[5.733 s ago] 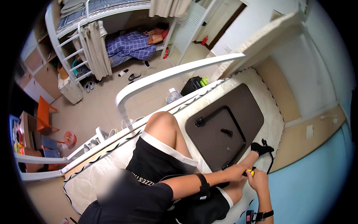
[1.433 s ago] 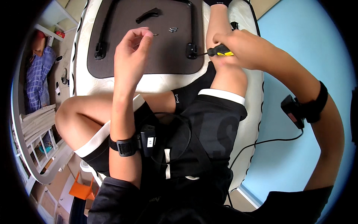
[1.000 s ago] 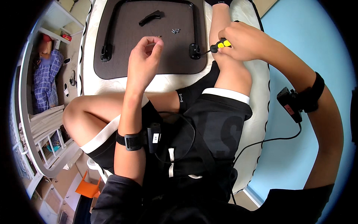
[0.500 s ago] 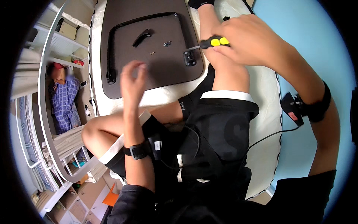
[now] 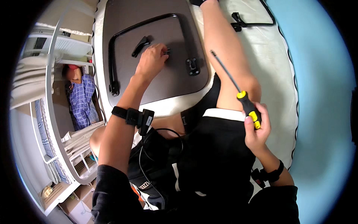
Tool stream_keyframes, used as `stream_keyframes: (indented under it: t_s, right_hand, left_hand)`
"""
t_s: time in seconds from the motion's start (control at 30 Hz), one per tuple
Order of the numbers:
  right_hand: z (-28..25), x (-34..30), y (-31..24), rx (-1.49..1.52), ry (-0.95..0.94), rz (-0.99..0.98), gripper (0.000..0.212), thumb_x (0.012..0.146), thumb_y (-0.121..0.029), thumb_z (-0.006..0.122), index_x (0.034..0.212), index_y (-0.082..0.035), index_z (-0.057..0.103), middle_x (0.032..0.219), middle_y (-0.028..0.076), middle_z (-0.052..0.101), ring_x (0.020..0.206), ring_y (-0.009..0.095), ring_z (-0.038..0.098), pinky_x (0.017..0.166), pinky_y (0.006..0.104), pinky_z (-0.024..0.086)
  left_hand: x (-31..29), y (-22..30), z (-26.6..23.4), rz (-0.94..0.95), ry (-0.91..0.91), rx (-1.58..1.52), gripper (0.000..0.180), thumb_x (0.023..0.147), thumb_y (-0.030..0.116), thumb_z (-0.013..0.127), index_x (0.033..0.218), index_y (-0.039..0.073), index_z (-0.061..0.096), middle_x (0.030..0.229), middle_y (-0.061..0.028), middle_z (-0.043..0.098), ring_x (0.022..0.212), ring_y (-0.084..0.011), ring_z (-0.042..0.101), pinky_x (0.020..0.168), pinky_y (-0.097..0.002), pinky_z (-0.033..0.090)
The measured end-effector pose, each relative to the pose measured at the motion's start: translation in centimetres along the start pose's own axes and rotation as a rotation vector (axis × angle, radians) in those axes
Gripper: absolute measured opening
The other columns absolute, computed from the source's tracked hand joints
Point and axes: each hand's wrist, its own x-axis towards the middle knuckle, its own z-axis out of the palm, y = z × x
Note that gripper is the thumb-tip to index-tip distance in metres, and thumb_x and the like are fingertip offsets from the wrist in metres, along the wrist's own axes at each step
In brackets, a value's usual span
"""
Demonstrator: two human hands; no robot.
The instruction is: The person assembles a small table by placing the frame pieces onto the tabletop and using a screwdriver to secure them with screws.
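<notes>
My right hand [image 5: 258, 125] holds a black and yellow screwdriver [image 5: 244, 98] by its handle above my thigh, its shaft pointing up and left over my leg. My left hand [image 5: 153, 59] reaches over a dark brown tabletop [image 5: 149, 87], fingers pinched together at a few small screws [image 5: 168, 51]; the fingers partly cover them. Close by its fingers lies a loose black curved bracket [image 5: 140, 46]. A bent black tube leg [image 5: 146, 18] rests on the tabletop. At its right end, a black mounting block [image 5: 192, 67] sits flat with screw heads showing; another block [image 5: 114, 89] is at the left end.
A second black tube leg [image 5: 257, 24] lies on the white mattress [image 5: 276, 74] beyond my leg, beside the blue wall [image 5: 320, 93]. White bed rails [image 5: 52, 112] stand at the left. A person in a checked shirt [image 5: 82, 93] is beyond them. Cables run from my wristbands.
My right hand has drawn the screwdriver away from the mounting block, back toward my thigh. My left hand has moved forward and right to the screws, its fingers closing.
</notes>
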Motion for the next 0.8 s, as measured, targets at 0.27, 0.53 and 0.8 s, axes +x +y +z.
stream_keyframes:
  t_s: [0.27,0.53,0.8]
  right_hand:
    - [-0.9,0.5,0.7,-0.028,0.015,-0.059,0.035,0.086,-0.020,0.066,0.107,0.006,0.055,0.096,0.016,0.060,0.082,0.026,0.056,0.075,0.0348,0.045]
    - [-0.5,0.8,0.4,-0.039,-0.007,-0.134,0.033,0.084,-0.016,0.067,0.107,0.005,0.056,0.094,0.015,0.062,0.083,0.027,0.055,0.074,0.0350,0.045]
    - [0.0,0.5,0.5,-0.060,0.013,-0.123,0.033,0.085,-0.017,0.067,0.108,0.004,0.056,0.091,0.014,0.060,0.082,0.027,0.055,0.073,0.0355,0.044]
  left_hand:
    - [0.0,-0.3,1.5,0.020,0.069,-0.052,0.015,0.083,0.010,0.065,0.093,-0.001,0.066,0.089,-0.0154,0.066,0.083,-0.0292,0.065,0.076,-0.0367,0.050]
    - [-0.9,0.2,1.8,-0.161,0.160,-0.059,0.021,0.083,0.018,0.070,0.091,-0.001,0.068,0.089,-0.0153,0.066,0.078,-0.0271,0.064,0.073,-0.0367,0.050]
    - [-1.4,0.0,0.3,-0.194,0.186,-0.157,0.020,0.089,0.014,0.063,0.100,-0.002,0.066,0.090,-0.0128,0.068,0.079,-0.0223,0.066,0.073,-0.0332,0.052]
